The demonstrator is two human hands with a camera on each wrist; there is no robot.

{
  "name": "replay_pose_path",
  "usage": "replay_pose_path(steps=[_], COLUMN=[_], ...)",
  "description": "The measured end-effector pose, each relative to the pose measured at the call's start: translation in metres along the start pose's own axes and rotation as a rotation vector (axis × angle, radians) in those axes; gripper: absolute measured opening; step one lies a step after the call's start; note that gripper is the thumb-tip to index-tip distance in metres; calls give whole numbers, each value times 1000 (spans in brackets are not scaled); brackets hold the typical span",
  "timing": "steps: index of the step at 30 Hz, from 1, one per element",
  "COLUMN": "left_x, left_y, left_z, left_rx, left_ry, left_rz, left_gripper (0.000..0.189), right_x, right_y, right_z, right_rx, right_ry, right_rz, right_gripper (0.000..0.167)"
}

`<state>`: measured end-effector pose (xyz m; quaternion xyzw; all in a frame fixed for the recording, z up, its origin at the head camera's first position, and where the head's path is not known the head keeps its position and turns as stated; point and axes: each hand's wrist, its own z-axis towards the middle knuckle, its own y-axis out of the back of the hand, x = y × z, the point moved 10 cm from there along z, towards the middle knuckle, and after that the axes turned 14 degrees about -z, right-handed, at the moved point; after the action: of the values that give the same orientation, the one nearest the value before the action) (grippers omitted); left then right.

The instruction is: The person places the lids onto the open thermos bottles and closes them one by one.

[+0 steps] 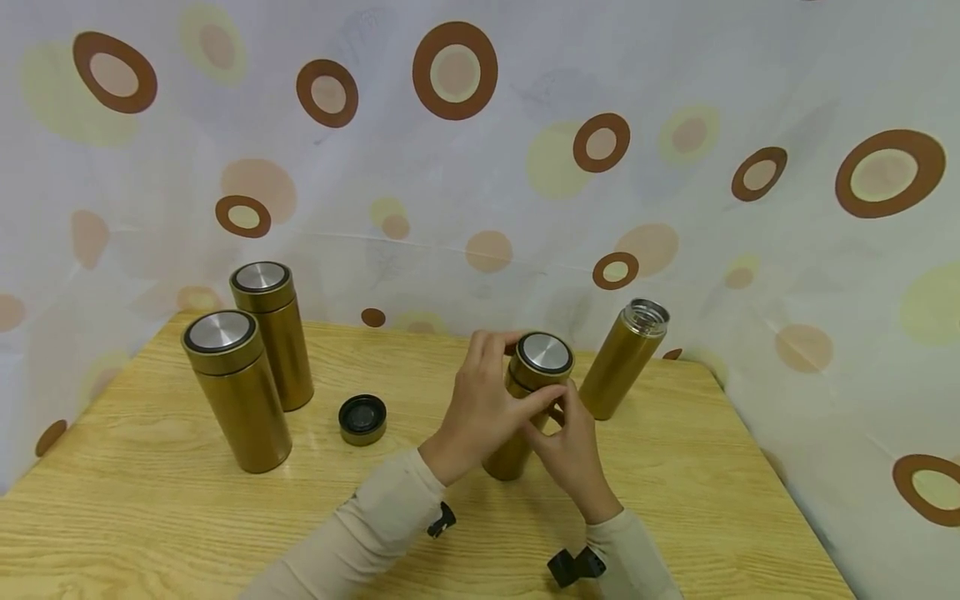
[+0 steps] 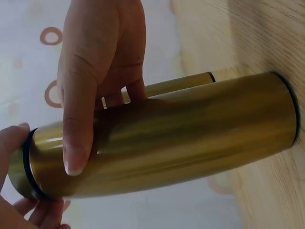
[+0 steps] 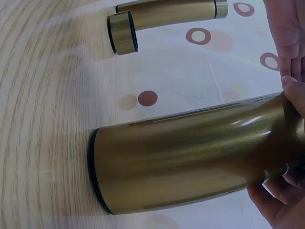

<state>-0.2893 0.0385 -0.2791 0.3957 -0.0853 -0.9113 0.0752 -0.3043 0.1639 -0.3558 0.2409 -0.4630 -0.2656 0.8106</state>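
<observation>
In front of me a gold vacuum flask (image 2: 200,129) stands upright on the wooden table, its silver-topped lid (image 1: 544,353) on its mouth. My left hand (image 1: 480,404) grips that lid, thumb on the near side and fingers round the far side. Lower down, just beneath the lid, my right hand (image 1: 573,446) holds the flask's body, its thumb lying along the wall in the left wrist view. A dark band shows between lid and body; how tightly they are joined, I cannot tell. My right fingertips are partly hidden behind the flask.
An uncapped gold flask (image 1: 622,362) with a bare steel mouth stands behind to the right. A loose lid (image 1: 362,419) lies with its dark inside up, left of my hands. Two capped flasks, one nearer (image 1: 238,400) and one farther (image 1: 285,342), stand at the left. A patterned sheet (image 1: 525,200) hangs behind.
</observation>
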Motion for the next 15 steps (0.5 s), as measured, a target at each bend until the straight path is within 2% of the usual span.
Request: replay_pose_path(steps=[6,10,15], left_x=[14,26,35], left_y=[2,1,-2], left_z=[8,12,13], left_rx=[152,240,309], left_ry=[36,96,141], left_rz=[-97,-217,-358], left_gripper=[69,69,67], right_x=[2,5,24], right_y=[2,2,8], right_z=[1,1,0], right_rx=[5,12,23], right_ry=[-6,-17,-21], right_rz=[41,66,55], right_gripper=[58,62,64])
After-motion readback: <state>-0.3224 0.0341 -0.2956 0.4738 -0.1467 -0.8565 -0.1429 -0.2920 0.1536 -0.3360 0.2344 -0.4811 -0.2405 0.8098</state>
